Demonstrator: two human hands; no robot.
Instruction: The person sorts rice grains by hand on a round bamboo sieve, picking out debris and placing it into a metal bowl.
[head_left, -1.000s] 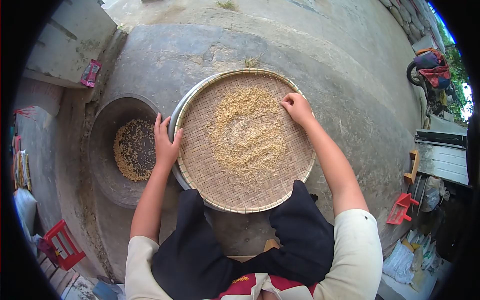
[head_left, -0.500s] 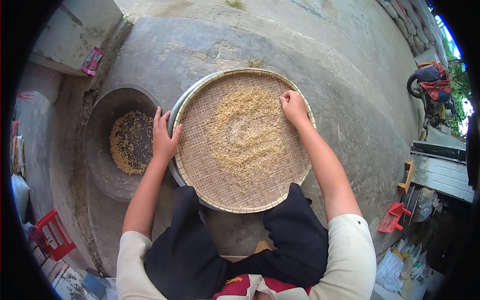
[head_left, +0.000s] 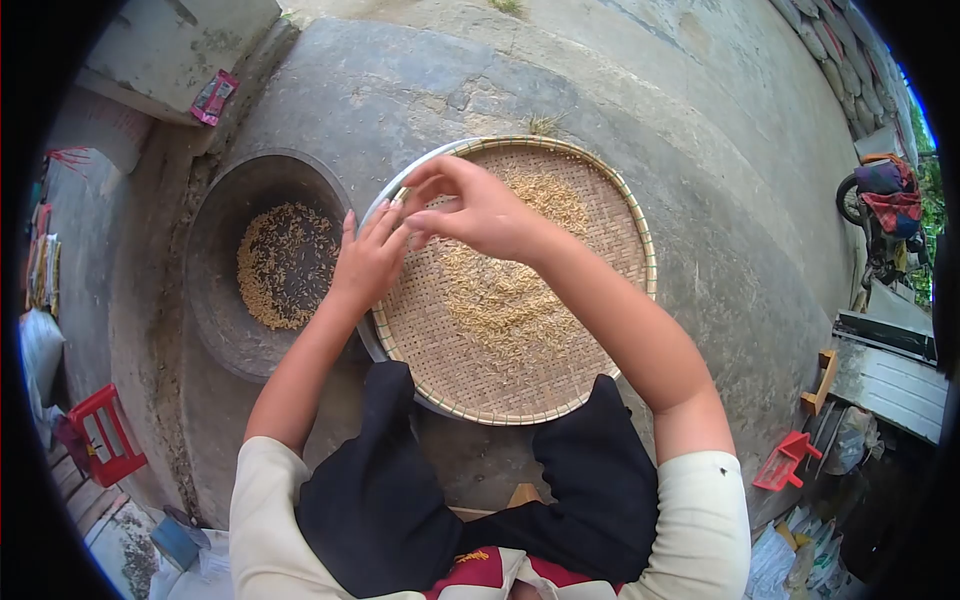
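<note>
Head view showed both bare hands close together at the left edge of a round woven bamboo tray [head_left: 430,365], which lay in front of the person, near the knees. A layer of straw-coloured grain [head_left: 505,310] was spread over the tray's middle, with bare weave around it. The left hand [head_left: 370,265] lay at the tray's left rim, its fingers spread and stretched out, touching the edge without closing around it. Above the tray, the right hand [head_left: 490,210] reached across towards the left one, its fingers bent in a loose curl and the thumb standing apart from them; whether a grain sat against its fingertips could not be told, nor whether the two hands touched.

A grey basin [head_left: 402,180] showed as a curved edge under the tray's upper left side. Just left of it, a dark round bowl [head_left: 232,345] stood on the concrete floor [head_left: 710,200], with more grain scattered over its bottom. Farther off were a pink packet [head_left: 213,97] at upper left, a red plastic stool [head_left: 124,467] at lower left and a motorbike [head_left: 878,240] at right.
</note>
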